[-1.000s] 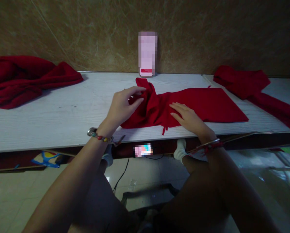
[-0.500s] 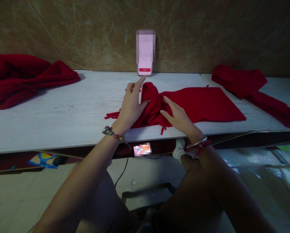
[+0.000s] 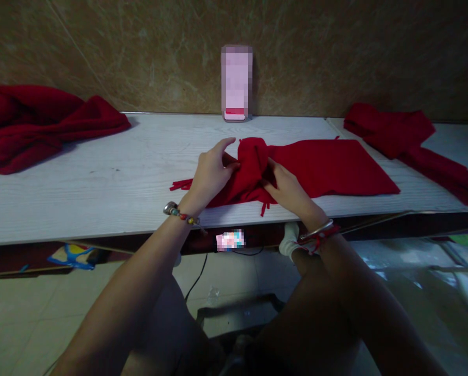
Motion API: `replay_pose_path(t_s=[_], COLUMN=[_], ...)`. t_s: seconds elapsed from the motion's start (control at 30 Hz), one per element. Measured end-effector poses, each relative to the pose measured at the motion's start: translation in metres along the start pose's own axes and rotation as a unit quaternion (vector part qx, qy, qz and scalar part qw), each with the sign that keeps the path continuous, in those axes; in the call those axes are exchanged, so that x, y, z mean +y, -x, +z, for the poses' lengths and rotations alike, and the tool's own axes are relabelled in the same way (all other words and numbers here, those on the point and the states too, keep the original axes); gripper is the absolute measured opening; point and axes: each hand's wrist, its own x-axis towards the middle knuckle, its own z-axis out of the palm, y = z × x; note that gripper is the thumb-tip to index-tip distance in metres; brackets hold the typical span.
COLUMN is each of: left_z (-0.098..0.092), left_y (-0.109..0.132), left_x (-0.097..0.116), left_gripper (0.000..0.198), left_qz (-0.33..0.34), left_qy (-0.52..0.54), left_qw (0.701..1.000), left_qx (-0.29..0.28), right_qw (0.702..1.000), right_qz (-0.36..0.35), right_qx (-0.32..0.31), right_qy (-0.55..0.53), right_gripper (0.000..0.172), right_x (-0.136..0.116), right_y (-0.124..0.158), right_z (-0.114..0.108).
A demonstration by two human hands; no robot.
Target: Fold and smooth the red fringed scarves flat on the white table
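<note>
Centrally on the white table lies a red scarf, bunched into a rounded fold at its left part and spread flat toward the right, where it ends in a slanted edge. Strands of fringe stick out at its left end, just beyond the left wrist, and a small tassel hangs over its near edge, by the right hand.

The left hand is at the left side of the fold, partly open: the index finger points up and away from the cloth, while the thumb and another finger curve in against it. Whether they pinch it I cannot tell. The right hand is loosely curved at the right side of the fold, its fingertips partly hidden by the cloth, so its grip cannot be made out either.

A beaded bracelet circles the left wrist; a bangle and a red cord are on the right one. At the far edge, near the middle, a phone leans upright against the brown wall. One crumpled red cloth lies far left, and a folded red piece lies far right. Below the table's near edge, a small lit screen shows between the forearms.
</note>
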Motion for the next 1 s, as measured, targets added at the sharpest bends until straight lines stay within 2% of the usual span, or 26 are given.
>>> replay_pose_path(t_s=[0.1, 0.33, 0.5, 0.67, 0.73, 0.83, 0.93, 1.0], left_z=[-0.010, -0.049, -0.075, -0.096, -0.097, -0.088, -0.072, -0.064], left_y=[-0.004, -0.010, -0.008, 0.003, 0.007, 0.009, 0.006, 0.003], left_x=[-0.004, -0.016, -0.028, -0.034, -0.036, -0.041, -0.050, -0.056], left_gripper=[0.048, 0.044, 0.041, 0.035, 0.035, 0.040, 0.058, 0.068], left_qz=[-0.014, -0.062, -0.040, -0.026, -0.020, -0.027, -0.070, -0.101], left_qy=[-0.002, 0.024, -0.011, -0.068, -0.069, -0.105, -0.186, -0.174], left_qw=[0.999, 0.986, 0.968, 0.951, 0.963, 0.987, 0.979, 0.979], left_qx=[0.042, 0.151, 0.247, 0.301, 0.259, 0.119, 0.038, -0.012], right_qw=[1.000, 0.999, 0.999, 0.999, 0.998, 0.998, 0.998, 0.998], right_qz=[0.002, 0.018, 0.013, 0.019, 0.017, 0.007, -0.004, -0.012], right_qx=[-0.005, -0.007, -0.006, -0.006, -0.008, -0.011, -0.008, -0.004], right_qy=[0.018, 0.030, 0.033, 0.050, 0.054, 0.059, 0.065, 0.068], right_gripper=[0.055, 0.055, 0.054, 0.053, 0.053, 0.051, 0.049, 0.047], right_x=[0.002, 0.004, 0.004, 0.004, 0.004, 0.004, 0.005, 0.005], right_y=[0.001, 0.001, 0.001, 0.002, 0.002, 0.002, 0.002, 0.002], right_z=[0.001, 0.001, 0.002, 0.002, 0.003, 0.004, 0.004, 0.004])
